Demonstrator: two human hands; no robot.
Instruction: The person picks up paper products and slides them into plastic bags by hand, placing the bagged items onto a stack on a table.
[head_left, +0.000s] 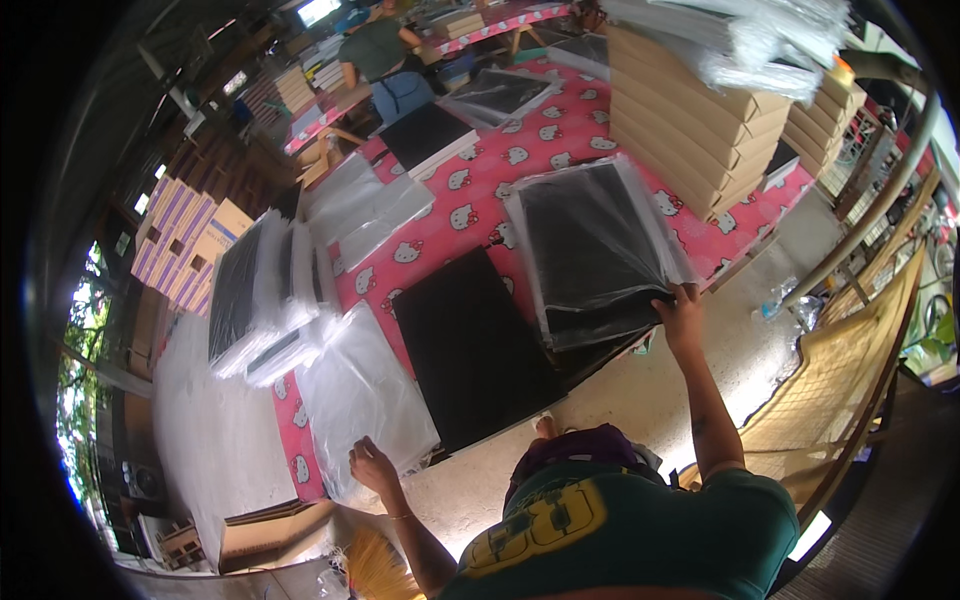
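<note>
My right hand (682, 315) is closed on the near right corner of a clear plastic bag (590, 230) with a black sheet inside. This bag lies on others at the right of the table. My left hand (374, 468) is at the near edge of a pile of empty clear plastic bags (365, 390), its fingers curled and pinching at the film. Between the two hands lies a flat stack topped by a bare black sheet (475, 345), partly beside the bagged one.
A pink patterned cloth (405, 250) covers the table. Bagged black sheets (250, 290) are piled at the left. Tall brown cartons (690, 120) with plastic on top stand at the far right. Beyond the table is another person (380, 60). A broom (378, 568) and open carton (270, 535) are below left.
</note>
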